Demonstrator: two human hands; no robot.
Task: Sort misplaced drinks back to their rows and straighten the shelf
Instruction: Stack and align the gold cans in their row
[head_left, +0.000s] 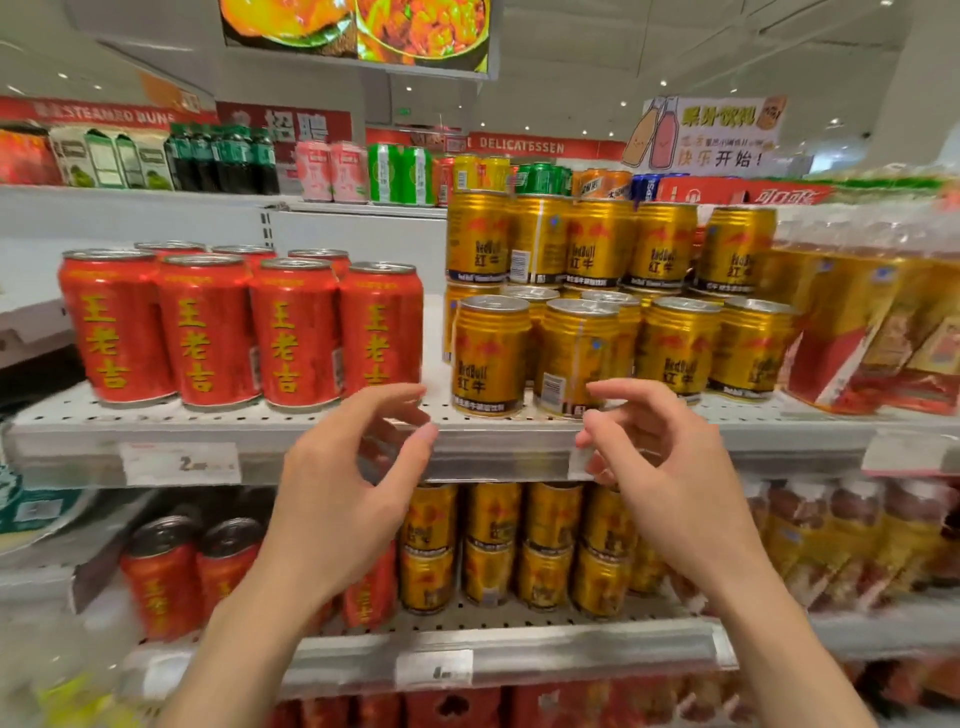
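Shelf (291, 415): red cans (208, 327) left, gold cans (587, 312) right.

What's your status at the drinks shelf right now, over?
Left hand and right hand empty, fingers loosely curled. Red cans and gold cans upright on shelf. Nothing blocking.

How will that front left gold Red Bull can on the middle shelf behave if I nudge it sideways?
The front-left gold ribbed metal can looks sealed, so probably heavy for its size and stiff. It stands upright and already leans slightly, so a high push may tip it; once down, it would roll. The perforated white shelf looks smooth, so a low push likely slides it.
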